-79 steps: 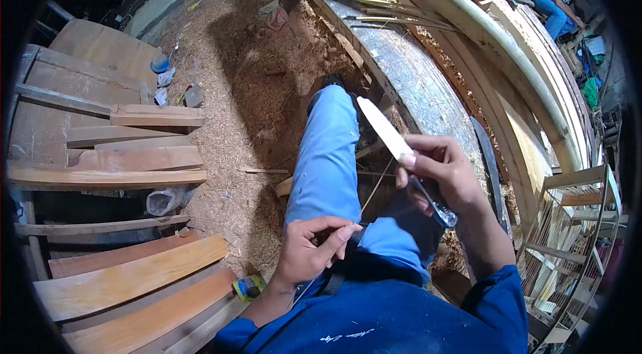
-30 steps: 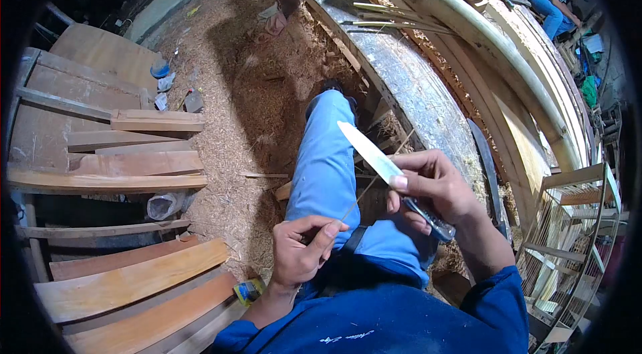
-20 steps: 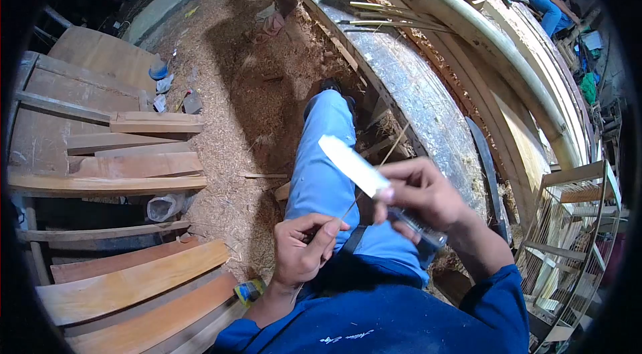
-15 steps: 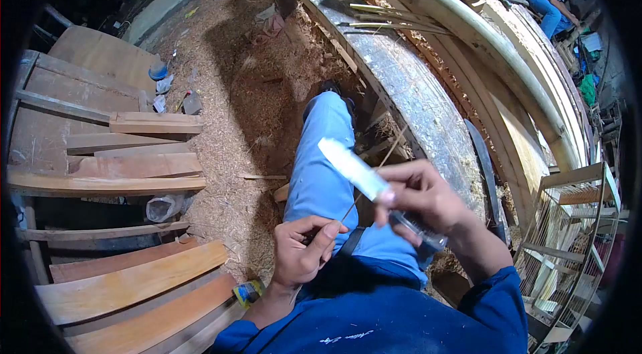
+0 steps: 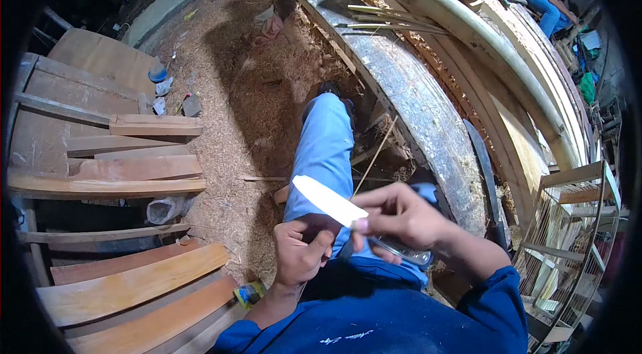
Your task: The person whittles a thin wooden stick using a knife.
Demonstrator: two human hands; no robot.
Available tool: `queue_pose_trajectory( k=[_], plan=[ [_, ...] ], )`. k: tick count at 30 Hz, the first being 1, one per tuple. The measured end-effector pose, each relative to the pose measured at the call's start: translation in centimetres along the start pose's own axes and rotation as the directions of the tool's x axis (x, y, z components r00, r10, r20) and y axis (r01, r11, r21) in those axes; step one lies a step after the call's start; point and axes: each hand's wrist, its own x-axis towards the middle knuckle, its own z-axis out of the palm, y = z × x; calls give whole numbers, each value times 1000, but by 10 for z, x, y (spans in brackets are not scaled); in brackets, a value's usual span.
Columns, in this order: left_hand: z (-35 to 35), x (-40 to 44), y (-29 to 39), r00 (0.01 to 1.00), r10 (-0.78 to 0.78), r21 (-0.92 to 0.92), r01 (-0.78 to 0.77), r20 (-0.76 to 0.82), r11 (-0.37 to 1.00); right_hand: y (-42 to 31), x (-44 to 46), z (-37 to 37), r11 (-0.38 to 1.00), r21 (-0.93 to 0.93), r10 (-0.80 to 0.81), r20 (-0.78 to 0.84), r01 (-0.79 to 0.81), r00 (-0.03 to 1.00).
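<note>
My right hand (image 5: pixel 404 223) is closed on a knife (image 5: pixel 328 201), whose bright blade points up and left over my lap. A thin strip (image 5: pixel 375 156) of pale wood or bamboo rises from behind the blade toward the bench edge. The fingers of my left hand (image 5: pixel 304 250) are pinched on the strip's lower part, which the blade and fingers mostly hide. The two hands are close together, with the blade just above my left fingers.
A long bench (image 5: pixel 421 93) curves past my knee, bearing thin strips (image 5: pixel 394 20). Beside it lies a thick bamboo pole (image 5: pixel 468 33). Boards (image 5: pixel 134 277) are stacked at left. A slatted frame (image 5: pixel 568 247) stands at right. Another person (image 5: pixel 552 3) sits at the far upper right.
My right hand and the knife have moved down and left along the strip, toward my left hand. My left hand has stayed nearly in place since one second ago, still pinching.
</note>
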Motion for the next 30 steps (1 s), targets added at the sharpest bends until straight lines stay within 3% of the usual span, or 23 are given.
queue_pose_trajectory(
  k=[2,5,8,12,14,17,20,24,26,30],
  plan=[
    [4,1,5,1000,-15,29,15,-10,999,4,2,1,999,35,-7,20,6,1000],
    [3,1,5,1000,-20,52,22,-21,998,-10,-3,-20,992,-23,-123,-152,121,981],
    [3,1,6,1000,-2,52,3,-18,999,-20,-7,-30,961,81,-253,-128,264,959],
    [5,0,6,1000,-7,45,7,-8,999,-4,-3,-4,999,8,-46,-12,46,999],
    [7,1,9,1000,-21,51,21,1,999,-1,-2,-3,996,68,-58,30,56,998],
    [8,2,9,1000,-24,39,24,5,999,-15,-7,-17,987,12,-155,-126,158,980],
    [6,2,6,1000,-16,16,16,16,1000,-19,-9,-26,963,68,-250,-141,262,958],
    [10,4,11,999,-49,42,48,18,998,-1,-2,-6,1000,-11,-30,-29,29,999],
    [8,5,9,999,-45,51,44,11,998,3,0,-3,1000,30,-12,33,11,999],
    [3,1,5,1000,-29,28,29,8,999,-17,-7,-29,972,-7,-230,-199,233,953]
  ],
)
